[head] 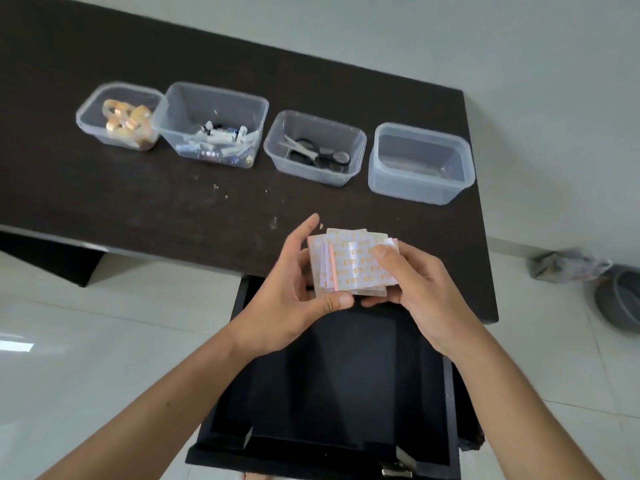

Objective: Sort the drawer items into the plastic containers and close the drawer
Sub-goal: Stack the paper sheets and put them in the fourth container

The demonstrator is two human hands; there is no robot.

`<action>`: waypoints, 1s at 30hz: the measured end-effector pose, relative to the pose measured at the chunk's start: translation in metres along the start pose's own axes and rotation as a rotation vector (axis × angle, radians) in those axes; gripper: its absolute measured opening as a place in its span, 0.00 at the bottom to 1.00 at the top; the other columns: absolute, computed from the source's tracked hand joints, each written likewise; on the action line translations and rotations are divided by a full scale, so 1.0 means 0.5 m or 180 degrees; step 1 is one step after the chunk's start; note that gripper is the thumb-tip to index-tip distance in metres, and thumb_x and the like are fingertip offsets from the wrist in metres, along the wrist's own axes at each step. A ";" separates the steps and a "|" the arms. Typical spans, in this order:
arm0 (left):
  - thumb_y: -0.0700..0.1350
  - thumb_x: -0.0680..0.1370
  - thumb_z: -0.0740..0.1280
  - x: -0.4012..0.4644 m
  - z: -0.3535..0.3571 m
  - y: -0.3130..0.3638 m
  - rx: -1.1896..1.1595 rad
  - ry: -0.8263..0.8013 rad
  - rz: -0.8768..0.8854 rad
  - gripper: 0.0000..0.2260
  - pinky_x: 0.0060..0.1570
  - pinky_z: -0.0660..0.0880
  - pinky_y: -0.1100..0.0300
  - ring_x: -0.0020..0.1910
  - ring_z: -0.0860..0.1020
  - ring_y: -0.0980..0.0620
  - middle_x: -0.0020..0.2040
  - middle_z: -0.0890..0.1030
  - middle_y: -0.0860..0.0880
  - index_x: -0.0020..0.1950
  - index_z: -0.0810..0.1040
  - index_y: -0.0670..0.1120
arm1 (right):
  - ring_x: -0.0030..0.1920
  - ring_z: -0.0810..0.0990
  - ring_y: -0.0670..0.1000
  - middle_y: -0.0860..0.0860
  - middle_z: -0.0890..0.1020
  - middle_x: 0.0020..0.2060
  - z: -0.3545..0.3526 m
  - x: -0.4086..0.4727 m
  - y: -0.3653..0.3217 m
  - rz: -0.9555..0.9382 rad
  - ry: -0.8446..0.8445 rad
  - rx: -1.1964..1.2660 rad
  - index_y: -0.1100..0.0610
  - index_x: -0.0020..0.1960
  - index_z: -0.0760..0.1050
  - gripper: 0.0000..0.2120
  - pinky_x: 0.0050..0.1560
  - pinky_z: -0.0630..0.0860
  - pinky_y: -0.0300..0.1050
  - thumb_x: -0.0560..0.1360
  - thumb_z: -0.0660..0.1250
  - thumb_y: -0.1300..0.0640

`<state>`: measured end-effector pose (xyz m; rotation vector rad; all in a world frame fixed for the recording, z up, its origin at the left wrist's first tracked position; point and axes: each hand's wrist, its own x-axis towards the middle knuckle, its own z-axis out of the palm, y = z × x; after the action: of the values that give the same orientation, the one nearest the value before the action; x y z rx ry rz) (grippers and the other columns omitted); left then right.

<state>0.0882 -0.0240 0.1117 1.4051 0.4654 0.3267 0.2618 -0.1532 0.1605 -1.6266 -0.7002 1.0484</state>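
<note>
Both hands hold a stack of wrapped sticky-note pads [353, 263] above the front edge of the dark table [138, 202]. My left hand [294, 299] grips the stack's left side, thumb on its lower edge. My right hand [415, 289] holds the right side, thumb pressed on top. Below them the black drawer [332, 393] stands pulled out, its floor bare. Four clear plastic containers stand in a row on the table: one with tape rolls [119, 116], one with small tubes and batteries [213, 124], one with scissors [315, 148], and one with nothing inside [420, 162].
A grey bucket [620, 303] and a crumpled plastic bag [568, 266] lie on the tiled floor at the right. A small metal clip [396, 471] sits at the drawer's front edge. Crumbs dot the tabletop before the containers.
</note>
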 end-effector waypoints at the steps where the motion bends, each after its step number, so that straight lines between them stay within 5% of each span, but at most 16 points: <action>1: 0.43 0.76 0.77 0.016 0.006 0.027 -0.0019 -0.0082 -0.0125 0.53 0.72 0.75 0.52 0.74 0.75 0.57 0.75 0.73 0.55 0.86 0.39 0.55 | 0.56 0.88 0.55 0.53 0.89 0.56 -0.006 0.009 -0.013 -0.0019 0.0041 -0.0065 0.52 0.65 0.82 0.14 0.55 0.86 0.58 0.87 0.61 0.51; 3: 0.52 0.78 0.74 0.056 0.020 0.085 -0.0083 -0.0203 -0.0348 0.55 0.73 0.73 0.61 0.70 0.75 0.67 0.73 0.73 0.65 0.84 0.30 0.54 | 0.55 0.88 0.53 0.52 0.88 0.56 -0.014 0.033 -0.041 -0.0054 0.0202 -0.0290 0.50 0.66 0.82 0.15 0.56 0.86 0.58 0.87 0.62 0.46; 6: 0.55 0.79 0.69 0.139 0.056 0.191 0.0055 -0.0267 -0.0315 0.50 0.60 0.76 0.70 0.58 0.78 0.71 0.63 0.79 0.68 0.85 0.33 0.51 | 0.55 0.88 0.51 0.52 0.86 0.59 -0.062 0.063 -0.108 -0.0105 0.0599 -0.0483 0.46 0.64 0.81 0.22 0.54 0.87 0.56 0.81 0.61 0.34; 9: 0.51 0.83 0.66 0.173 0.062 0.200 0.0066 -0.0232 -0.0199 0.38 0.56 0.77 0.70 0.55 0.79 0.71 0.56 0.81 0.71 0.84 0.44 0.51 | 0.54 0.87 0.48 0.50 0.85 0.59 -0.071 0.084 -0.120 -0.0176 0.0538 -0.0633 0.41 0.61 0.79 0.12 0.49 0.87 0.47 0.86 0.58 0.41; 11: 0.48 0.84 0.66 0.191 0.061 0.197 0.0055 -0.0206 -0.0284 0.40 0.56 0.76 0.71 0.55 0.79 0.72 0.56 0.81 0.73 0.84 0.39 0.55 | 0.54 0.87 0.46 0.45 0.86 0.55 -0.076 0.092 -0.125 -0.0187 0.0530 -0.0571 0.42 0.61 0.79 0.11 0.48 0.86 0.43 0.88 0.58 0.46; 14: 0.47 0.85 0.66 0.262 0.075 0.225 0.0158 -0.0292 -0.0234 0.35 0.57 0.76 0.71 0.61 0.79 0.69 0.65 0.80 0.65 0.84 0.47 0.55 | 0.55 0.87 0.47 0.46 0.87 0.55 -0.130 0.128 -0.145 -0.0158 0.0734 -0.0435 0.48 0.66 0.81 0.14 0.52 0.87 0.46 0.87 0.60 0.46; 16: 0.44 0.86 0.65 0.316 0.086 0.242 0.0094 -0.0341 -0.0207 0.22 0.58 0.75 0.72 0.64 0.79 0.66 0.69 0.78 0.54 0.75 0.61 0.59 | 0.56 0.87 0.47 0.46 0.87 0.57 -0.167 0.161 -0.157 -0.0118 0.0878 -0.0439 0.49 0.69 0.80 0.17 0.55 0.86 0.47 0.87 0.61 0.43; 18: 0.42 0.86 0.64 0.365 0.104 0.255 0.0140 -0.0305 -0.0198 0.18 0.57 0.74 0.74 0.62 0.78 0.70 0.68 0.77 0.54 0.65 0.62 0.63 | 0.57 0.87 0.45 0.45 0.87 0.58 -0.201 0.196 -0.167 -0.0131 0.0954 -0.0453 0.48 0.70 0.80 0.18 0.57 0.85 0.45 0.86 0.61 0.42; 23: 0.43 0.86 0.65 0.477 0.130 0.253 0.0208 -0.0021 -0.0313 0.17 0.59 0.77 0.68 0.63 0.81 0.62 0.64 0.80 0.53 0.73 0.64 0.48 | 0.59 0.85 0.43 0.44 0.86 0.61 -0.271 0.282 -0.188 -0.0124 0.0935 -0.0807 0.46 0.72 0.78 0.19 0.59 0.83 0.41 0.87 0.57 0.40; 27: 0.56 0.79 0.68 0.544 0.141 0.213 0.0516 0.0100 -0.0883 0.25 0.66 0.79 0.53 0.66 0.79 0.52 0.69 0.76 0.48 0.72 0.65 0.52 | 0.60 0.83 0.44 0.44 0.84 0.63 -0.301 0.327 -0.164 0.0350 0.0762 -0.1057 0.47 0.74 0.75 0.19 0.63 0.82 0.46 0.88 0.56 0.43; 30: 0.51 0.82 0.69 0.560 0.144 0.181 0.0641 0.0184 -0.1244 0.22 0.68 0.77 0.49 0.65 0.79 0.50 0.68 0.77 0.47 0.73 0.65 0.50 | 0.62 0.82 0.47 0.47 0.82 0.65 -0.312 0.342 -0.149 0.0647 0.0643 -0.1203 0.48 0.75 0.73 0.20 0.64 0.82 0.47 0.88 0.57 0.43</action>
<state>0.3715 0.0623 0.1753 1.4642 0.8232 0.0022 0.4817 -0.0558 0.1953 -2.1341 -0.6324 0.9123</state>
